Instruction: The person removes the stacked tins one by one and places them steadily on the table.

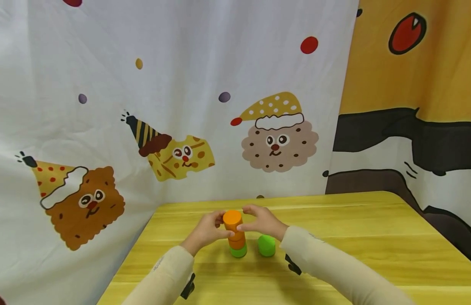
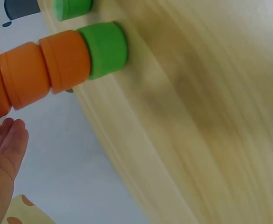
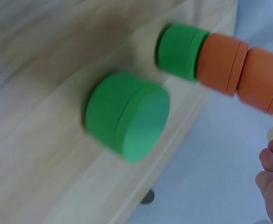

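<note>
A tower of cups stands upright on the table, with a green cup at its base and several orange cups above it. My left hand is at the tower's left side, its thumb in front of the orange cups and its fingers behind. In the left wrist view these fingers look nearly straight, with a gap to the cups. On the other side, my right hand has its thumb against or close to the tower, its fingers spread away. Both wrist views cut off the tower's top.
To the right of the tower, a second green cup stands alone, its open top facing up. The wooden table ends at a patterned curtain behind and at the sides.
</note>
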`<state>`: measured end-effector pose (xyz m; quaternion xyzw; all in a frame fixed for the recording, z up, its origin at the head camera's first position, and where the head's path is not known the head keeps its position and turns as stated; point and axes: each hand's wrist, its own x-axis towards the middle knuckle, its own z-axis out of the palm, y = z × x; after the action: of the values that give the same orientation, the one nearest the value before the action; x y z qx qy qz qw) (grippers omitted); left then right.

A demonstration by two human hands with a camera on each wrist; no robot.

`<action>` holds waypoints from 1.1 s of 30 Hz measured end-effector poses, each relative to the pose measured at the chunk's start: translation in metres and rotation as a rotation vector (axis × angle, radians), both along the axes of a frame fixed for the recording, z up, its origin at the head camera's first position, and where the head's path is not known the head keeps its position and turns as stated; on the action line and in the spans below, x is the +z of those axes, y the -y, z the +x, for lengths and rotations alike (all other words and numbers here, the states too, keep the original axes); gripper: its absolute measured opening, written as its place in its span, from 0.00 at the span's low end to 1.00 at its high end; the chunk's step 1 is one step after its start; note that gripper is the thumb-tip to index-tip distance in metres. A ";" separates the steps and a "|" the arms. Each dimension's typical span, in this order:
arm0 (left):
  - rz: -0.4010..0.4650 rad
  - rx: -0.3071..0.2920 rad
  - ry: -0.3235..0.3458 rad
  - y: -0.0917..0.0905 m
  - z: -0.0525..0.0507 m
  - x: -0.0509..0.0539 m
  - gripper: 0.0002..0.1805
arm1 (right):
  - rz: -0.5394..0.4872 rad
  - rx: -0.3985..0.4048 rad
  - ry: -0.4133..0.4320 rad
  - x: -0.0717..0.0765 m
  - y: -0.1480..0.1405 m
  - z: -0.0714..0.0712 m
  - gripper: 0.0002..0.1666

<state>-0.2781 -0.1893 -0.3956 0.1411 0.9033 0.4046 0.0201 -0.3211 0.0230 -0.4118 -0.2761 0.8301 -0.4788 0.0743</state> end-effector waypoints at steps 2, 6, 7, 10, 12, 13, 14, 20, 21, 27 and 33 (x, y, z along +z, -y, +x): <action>0.014 0.004 -0.018 -0.001 0.001 -0.005 0.32 | -0.027 0.000 0.003 -0.001 0.006 0.001 0.47; 0.027 -0.006 -0.056 -0.003 0.001 -0.015 0.31 | -0.061 -0.024 0.011 -0.004 0.013 0.002 0.46; 0.032 -0.006 -0.058 -0.004 0.001 -0.018 0.30 | -0.067 -0.030 0.014 -0.004 0.014 0.003 0.46; 0.049 0.008 -0.052 -0.005 0.000 -0.026 0.28 | -0.077 -0.044 0.023 -0.004 0.016 0.003 0.45; 0.072 0.028 -0.036 -0.006 0.000 -0.030 0.27 | -0.081 -0.047 0.026 -0.005 0.017 0.003 0.45; 0.078 0.039 -0.032 -0.006 0.000 -0.032 0.27 | -0.085 -0.046 0.029 -0.005 0.018 0.003 0.44; 0.084 0.049 -0.029 -0.007 0.000 -0.034 0.27 | -0.087 -0.044 0.029 -0.006 0.019 0.002 0.44; 0.104 0.085 -0.022 -0.007 0.001 -0.041 0.26 | -0.108 0.006 0.033 -0.008 0.023 0.003 0.33; 0.105 0.087 -0.022 -0.007 0.001 -0.042 0.26 | -0.111 0.013 0.032 -0.008 0.023 0.004 0.32; 0.121 0.090 -0.017 -0.006 0.002 -0.041 0.25 | -0.111 0.025 0.011 -0.008 0.024 0.004 0.29; 0.121 0.090 -0.008 -0.005 0.000 -0.041 0.26 | -0.122 0.031 0.017 -0.008 0.024 0.003 0.26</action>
<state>-0.2783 -0.1844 -0.4366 0.1027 0.8828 0.4583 -0.0103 -0.3176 -0.0014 -0.4196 -0.2890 0.7942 -0.5297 0.0717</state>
